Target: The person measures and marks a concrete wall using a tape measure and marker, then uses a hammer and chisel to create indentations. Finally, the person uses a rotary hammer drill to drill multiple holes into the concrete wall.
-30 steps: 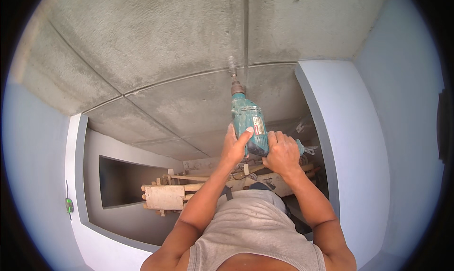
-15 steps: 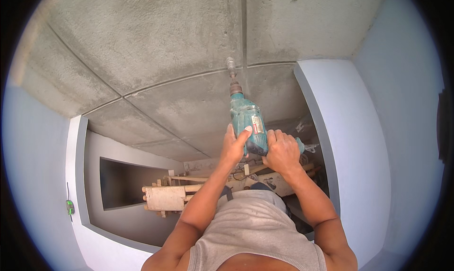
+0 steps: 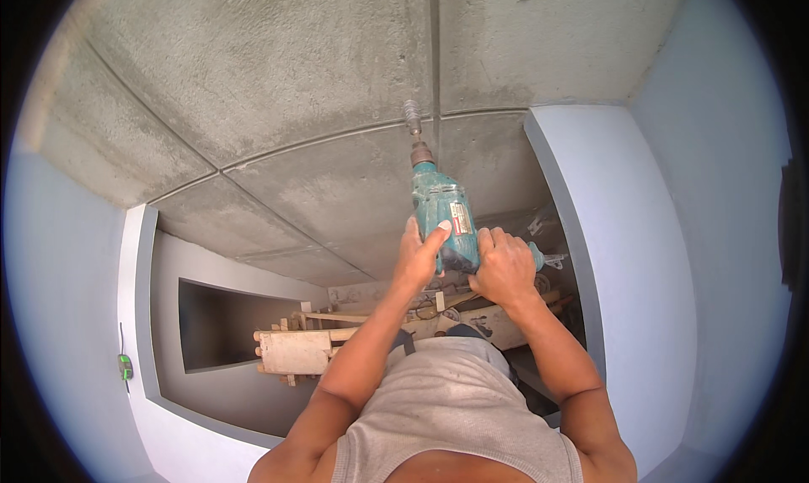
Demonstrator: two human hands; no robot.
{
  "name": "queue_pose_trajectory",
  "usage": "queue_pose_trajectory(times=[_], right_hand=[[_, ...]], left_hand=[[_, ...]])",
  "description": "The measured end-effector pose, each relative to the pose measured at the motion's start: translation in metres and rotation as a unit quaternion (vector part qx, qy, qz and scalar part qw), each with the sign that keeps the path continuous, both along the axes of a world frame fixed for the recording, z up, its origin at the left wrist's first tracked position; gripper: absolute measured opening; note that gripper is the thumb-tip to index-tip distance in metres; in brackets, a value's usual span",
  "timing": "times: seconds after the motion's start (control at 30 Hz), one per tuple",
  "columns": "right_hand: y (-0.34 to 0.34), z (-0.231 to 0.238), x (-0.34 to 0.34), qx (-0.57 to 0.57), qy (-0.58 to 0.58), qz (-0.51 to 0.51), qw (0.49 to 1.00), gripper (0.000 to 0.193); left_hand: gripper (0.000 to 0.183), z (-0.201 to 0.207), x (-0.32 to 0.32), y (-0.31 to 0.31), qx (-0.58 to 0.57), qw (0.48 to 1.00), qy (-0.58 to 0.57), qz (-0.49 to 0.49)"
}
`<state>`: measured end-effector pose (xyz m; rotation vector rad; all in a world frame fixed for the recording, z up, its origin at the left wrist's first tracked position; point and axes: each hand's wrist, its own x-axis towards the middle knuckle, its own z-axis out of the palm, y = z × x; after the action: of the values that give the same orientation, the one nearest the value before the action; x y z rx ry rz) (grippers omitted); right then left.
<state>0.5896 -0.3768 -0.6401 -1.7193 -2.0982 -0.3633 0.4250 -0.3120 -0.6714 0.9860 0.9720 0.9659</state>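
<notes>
A teal power drill (image 3: 438, 201) is raised in front of me, pointing at the grooved concrete surface (image 3: 312, 70). From its brown chuck (image 3: 420, 152) extends a pale, dusty, ribbed bit (image 3: 412, 119). Its tip lies over the concrete, close to where two grooves cross; whether it touches or has gone in, I cannot tell. My left hand (image 3: 416, 251) supports the drill body from the left, thumb across the casing. The rear handle is wrapped by my right hand (image 3: 504, 268), which hides most of it. A teal end (image 3: 536, 257) of the drill sticks out beyond that hand.
Below me are a wooden plank platform (image 3: 295, 354) and loose timber. A white-edged wall opening (image 3: 135, 297) stands at left, a pale column (image 3: 615, 230) at right. A green-and-black tape measure (image 3: 125, 367) shows against the left wall.
The drill and both hands have shifted very slightly, with the same grip. Nothing else has visibly moved.
</notes>
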Motion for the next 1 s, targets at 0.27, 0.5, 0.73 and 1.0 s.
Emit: queue_pose_trajectory(times=[0.27,0.5,0.73,1.0], right_hand=[[0.002,0.001,0.002,-0.013,-0.023,-0.005,1.000,0.035],[0.003,-0.007,0.003,-0.030,0.001,-0.004,1.000,0.045],[0.005,-0.005,0.005,-0.009,-0.023,-0.001,1.000,0.035],[0.005,-0.001,0.004,-0.006,-0.028,0.002,1.000,0.030]], left_hand=[[0.063,-0.007,0.003,0.000,-0.004,0.999,-0.046,0.008],[0.064,-0.007,0.002,0.003,0.011,1.000,-0.010,0.008],[0.064,-0.011,0.004,0.003,-0.002,0.999,-0.038,0.007],[0.062,-0.009,0.004,0.003,-0.006,0.999,-0.042,-0.001]])
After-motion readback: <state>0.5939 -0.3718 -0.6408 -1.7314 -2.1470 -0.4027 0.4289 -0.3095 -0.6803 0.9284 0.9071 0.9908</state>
